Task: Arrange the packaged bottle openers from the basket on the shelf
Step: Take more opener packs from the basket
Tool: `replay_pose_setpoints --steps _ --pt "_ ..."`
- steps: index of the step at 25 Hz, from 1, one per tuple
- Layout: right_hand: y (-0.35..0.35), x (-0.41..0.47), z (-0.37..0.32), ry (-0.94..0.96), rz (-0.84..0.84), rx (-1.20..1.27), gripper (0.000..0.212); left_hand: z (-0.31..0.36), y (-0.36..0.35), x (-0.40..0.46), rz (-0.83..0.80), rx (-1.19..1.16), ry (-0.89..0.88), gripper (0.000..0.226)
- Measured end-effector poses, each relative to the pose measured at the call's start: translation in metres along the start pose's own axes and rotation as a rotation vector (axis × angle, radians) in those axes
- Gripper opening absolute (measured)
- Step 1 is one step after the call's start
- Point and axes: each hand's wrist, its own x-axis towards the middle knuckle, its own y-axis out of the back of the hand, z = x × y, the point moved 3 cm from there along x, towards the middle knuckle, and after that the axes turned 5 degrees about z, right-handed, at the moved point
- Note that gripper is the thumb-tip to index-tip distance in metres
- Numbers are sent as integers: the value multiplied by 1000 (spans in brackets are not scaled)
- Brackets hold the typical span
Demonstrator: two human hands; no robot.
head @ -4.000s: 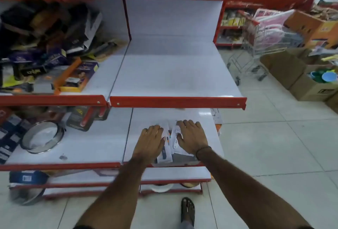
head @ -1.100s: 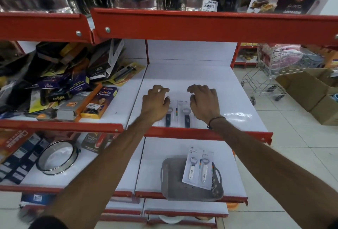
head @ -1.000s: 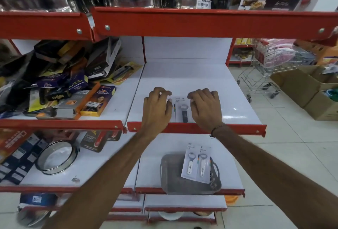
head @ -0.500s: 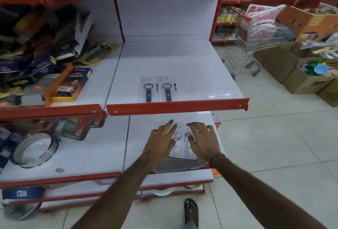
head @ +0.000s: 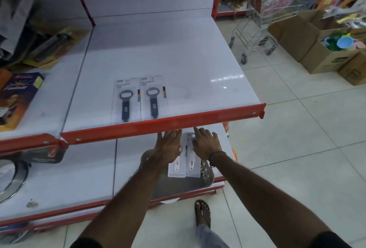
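Note:
Two packaged bottle openers with dark handles (head: 126, 100) (head: 154, 98) lie side by side at the front of the white upper shelf (head: 178, 53). One shelf lower stands a grey basket (head: 207, 175). Over it are two more packs with white-handled openers (head: 176, 165) (head: 192, 165), side by side. My left hand (head: 168, 145) grips the top of the left pack. My right hand (head: 206, 141) grips the top of the right pack. The fingers of both hands reach under the upper shelf's red front lip (head: 162, 124).
Boxed goods (head: 17, 93) crowd the upper shelf section to the left. A round metal sieve (head: 11, 178) lies on the lower left shelf. A wire trolley (head: 263, 15) and open cardboard boxes (head: 320, 53) stand on the tiled floor at right. My sandalled foot (head: 202, 214) is below.
A second ago both hands set two dark-handled packs on the upper shelf. They have since dropped to the basket and closed on two white-handled packs. The view has tilted down.

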Motion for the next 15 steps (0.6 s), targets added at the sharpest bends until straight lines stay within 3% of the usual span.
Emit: replay_pose_setpoints --steps 3,9,12,15 --pt "12 -2 -1 56 101 -34 41 -2 6 2 -26 -26 -31 49" --pt "47 -35 -19 133 155 69 27 2 65 -26 16 -262 185 25" --pt "66 -67 -32 179 197 104 24 7 89 -60 38 -317 206 29" --pt "102 -101 -48 290 388 -6 32 15 127 -98 103 -263 154 48"
